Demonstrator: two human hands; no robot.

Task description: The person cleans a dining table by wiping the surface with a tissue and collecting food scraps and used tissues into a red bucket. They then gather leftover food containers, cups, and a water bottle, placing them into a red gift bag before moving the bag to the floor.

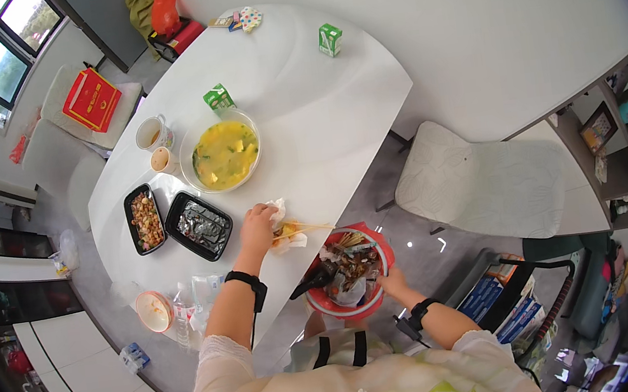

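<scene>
Crumpled tissue (277, 211) is under the fingers of my left hand (258, 226), near the edge of the white table (310, 167). Beside it, wooden chopsticks (309, 227) lie across a tissue with brownish food scraps (288, 234), their ends reaching over the edge. My right hand (393, 283) grips the rim of a trash bin (384, 246) with a red liner, held against the table edge. Inside the bin are food waste, sticks, plastic and a dark bottle-like thing. Left of my left hand stands a black plastic tray (199, 225) with dark residue.
A large bowl of yellow soup (225, 155), a cup (154, 133), a paper cup (163, 160) and a tray of diced food (146, 219) stand further back. An orange-rimmed bowl (155, 311) and plastic bottles are at left. An upholstered chair (477, 187) stands at right.
</scene>
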